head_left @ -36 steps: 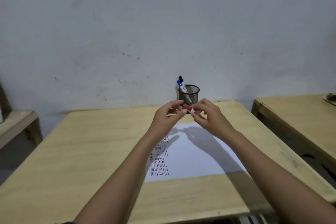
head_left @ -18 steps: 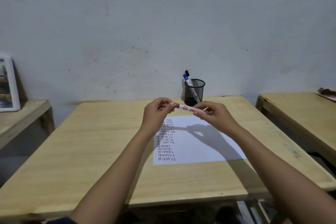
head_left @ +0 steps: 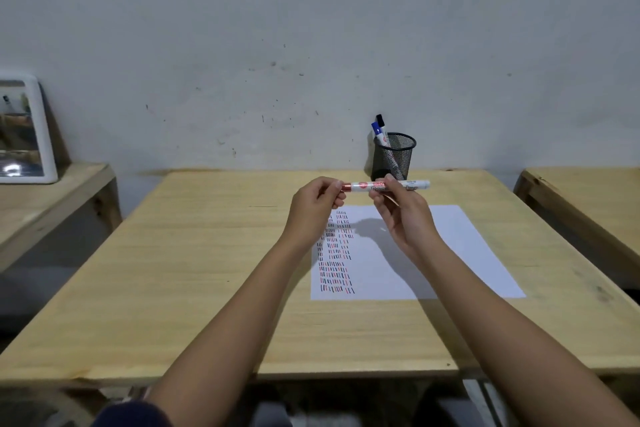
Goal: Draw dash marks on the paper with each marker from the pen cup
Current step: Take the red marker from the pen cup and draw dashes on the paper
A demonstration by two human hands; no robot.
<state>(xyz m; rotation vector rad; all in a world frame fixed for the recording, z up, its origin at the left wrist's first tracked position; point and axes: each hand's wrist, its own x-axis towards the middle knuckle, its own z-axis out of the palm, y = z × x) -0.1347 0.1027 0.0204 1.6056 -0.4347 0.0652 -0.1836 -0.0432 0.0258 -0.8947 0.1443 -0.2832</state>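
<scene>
Above the paper (head_left: 460, 246), both hands pinch the level red marker (head_left: 363, 186).

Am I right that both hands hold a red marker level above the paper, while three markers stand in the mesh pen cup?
Not quite. The head view shows two markers in the pen cup, one blue-capped and one black-capped, not three. The rest holds: the left hand and right hand hold the red marker level above the paper.

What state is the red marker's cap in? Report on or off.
On. The red marker is held level, red cap seated at its left end, pinched by the left hand; the right hand grips the barrel.
</scene>
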